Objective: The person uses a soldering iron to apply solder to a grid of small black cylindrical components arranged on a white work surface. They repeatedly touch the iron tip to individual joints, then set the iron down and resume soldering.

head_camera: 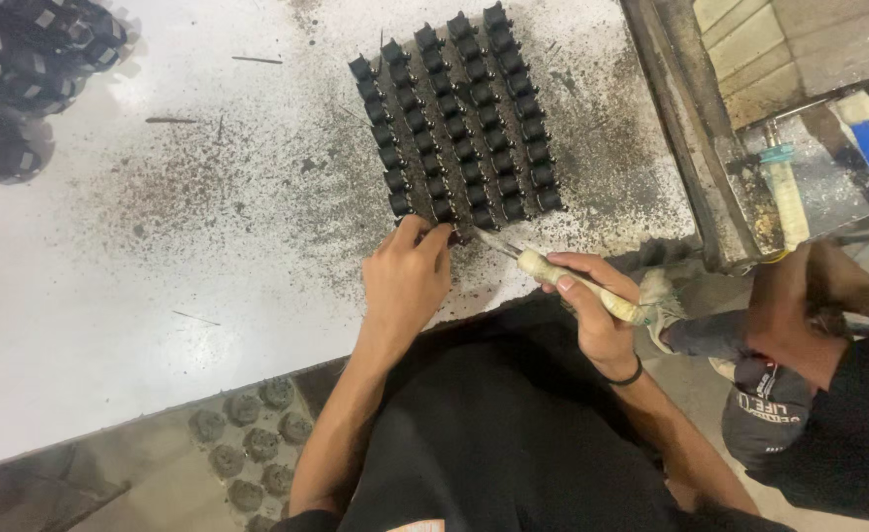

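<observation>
I see a big white counter [109, 296], dirty with dark dust. Just past my hands sits a block of small black parts [459, 123], packed in neat rows so they stay put. I think the dust came off them.

My left hand [405, 281] is at the near edge of the block. Its fingers are bent and pinch a part in the front row, I think to keep it from sliding.

My right hand [592, 315] is closed around a pale tool [562, 276]. The thin metal tip points left, at the part my left hand holds.

Off to the right of my right hand, another person [808, 325] crouches low.

Below my left arm lies a grey tray [247, 443] with round lumps in its cups.
</observation>
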Demonstrator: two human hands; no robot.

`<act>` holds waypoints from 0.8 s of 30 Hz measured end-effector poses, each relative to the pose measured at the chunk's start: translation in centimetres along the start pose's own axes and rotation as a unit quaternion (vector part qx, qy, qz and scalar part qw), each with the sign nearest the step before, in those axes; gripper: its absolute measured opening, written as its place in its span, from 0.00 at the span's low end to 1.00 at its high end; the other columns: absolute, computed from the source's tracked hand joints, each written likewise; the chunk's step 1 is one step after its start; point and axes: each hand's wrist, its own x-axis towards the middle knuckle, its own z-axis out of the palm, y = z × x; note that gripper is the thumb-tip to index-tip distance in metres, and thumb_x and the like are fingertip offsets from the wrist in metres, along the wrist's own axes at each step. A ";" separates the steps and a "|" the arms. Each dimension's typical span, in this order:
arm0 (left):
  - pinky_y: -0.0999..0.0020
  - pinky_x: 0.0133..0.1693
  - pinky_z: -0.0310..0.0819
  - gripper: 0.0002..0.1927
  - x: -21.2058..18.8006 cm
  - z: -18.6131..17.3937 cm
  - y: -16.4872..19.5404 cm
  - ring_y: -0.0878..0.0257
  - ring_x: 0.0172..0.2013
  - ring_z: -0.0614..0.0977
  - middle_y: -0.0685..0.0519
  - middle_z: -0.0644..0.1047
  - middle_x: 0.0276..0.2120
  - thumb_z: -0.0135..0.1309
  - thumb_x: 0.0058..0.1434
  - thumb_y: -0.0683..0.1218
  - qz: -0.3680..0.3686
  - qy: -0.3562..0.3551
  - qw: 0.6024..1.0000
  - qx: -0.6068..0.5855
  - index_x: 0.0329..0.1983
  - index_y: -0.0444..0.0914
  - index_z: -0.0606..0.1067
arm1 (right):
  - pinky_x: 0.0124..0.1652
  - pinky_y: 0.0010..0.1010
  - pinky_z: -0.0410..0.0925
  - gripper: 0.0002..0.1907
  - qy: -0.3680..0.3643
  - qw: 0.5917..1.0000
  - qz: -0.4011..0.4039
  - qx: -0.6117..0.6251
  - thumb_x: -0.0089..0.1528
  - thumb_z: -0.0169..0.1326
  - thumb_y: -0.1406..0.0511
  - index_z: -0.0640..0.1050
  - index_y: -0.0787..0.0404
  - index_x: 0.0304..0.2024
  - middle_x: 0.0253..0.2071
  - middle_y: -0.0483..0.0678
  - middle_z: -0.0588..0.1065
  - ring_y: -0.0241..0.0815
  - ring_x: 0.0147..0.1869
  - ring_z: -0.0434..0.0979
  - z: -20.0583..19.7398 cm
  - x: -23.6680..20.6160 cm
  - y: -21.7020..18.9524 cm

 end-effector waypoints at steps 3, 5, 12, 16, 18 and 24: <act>0.55 0.31 0.77 0.09 0.2 0.1 -0.2 0.51 0.33 0.81 0.50 0.76 0.35 0.59 0.57 0.39 0.021 -0.001 1.000 -0.015 0.41 0.38 0.81 | 0.50 0.29 0.74 0.13 -0.003 1.000 -0.004 0.009 0.66 0.49 0.74 0.77 0.74 0.52 0.49 0.56 0.79 0.42 0.47 0.80 0.1 0.2 0.1; 0.55 0.33 0.78 0.07 0.3 0.2 -0.4 0.51 0.34 0.82 0.51 0.76 0.36 0.58 0.58 0.39 0.027 -0.002 0.999 -0.032 0.40 0.38 0.81 | 0.50 0.30 0.74 0.13 -0.005 1.000 -0.001 0.020 0.67 0.49 0.73 0.77 0.74 0.52 0.49 0.57 0.79 0.42 0.48 0.81 0.1 0.4 0.2; 0.54 0.30 0.77 0.07 1.0 0.4 -0.6 0.48 0.28 0.82 0.50 0.77 0.36 0.56 0.58 0.38 0.016 -0.037 0.999 -0.032 0.38 0.38 0.82 | 0.47 0.31 0.75 0.13 0.016 0.997 0.046 0.056 0.67 0.48 0.72 0.77 0.74 0.51 0.47 0.58 0.79 0.46 0.47 0.82 0.0 0.8 0.5; 0.53 0.29 0.77 0.09 1.0 0.5 -0.2 0.49 0.30 0.82 0.49 0.75 0.35 0.54 0.55 0.37 0.031 -0.050 0.998 0.023 0.37 0.37 0.81 | 0.46 0.31 0.75 0.14 0.012 0.998 0.030 0.048 0.67 0.48 0.71 0.77 0.74 0.51 0.48 0.57 0.78 0.46 0.47 0.82 0.3 0.6 0.5; 0.54 0.29 0.77 0.07 1.0 0.6 -0.1 0.50 0.33 0.83 0.48 0.74 0.35 0.54 0.56 0.37 0.035 -0.051 0.997 0.041 0.36 0.36 0.80 | 0.46 0.30 0.75 0.14 0.025 0.999 0.021 0.030 0.67 0.48 0.71 0.78 0.74 0.51 0.47 0.57 0.79 0.46 0.47 0.83 0.4 0.5 0.4; 0.54 0.30 0.77 0.07 0.9 0.4 -0.4 0.48 0.30 0.82 0.48 0.76 0.35 0.57 0.56 0.38 0.032 -0.029 0.999 -0.032 0.37 0.36 0.81 | 0.45 0.29 0.76 0.13 0.012 1.000 0.012 0.012 0.67 0.49 0.72 0.78 0.74 0.51 0.46 0.59 0.80 0.44 0.46 0.83 0.6 0.4 -0.2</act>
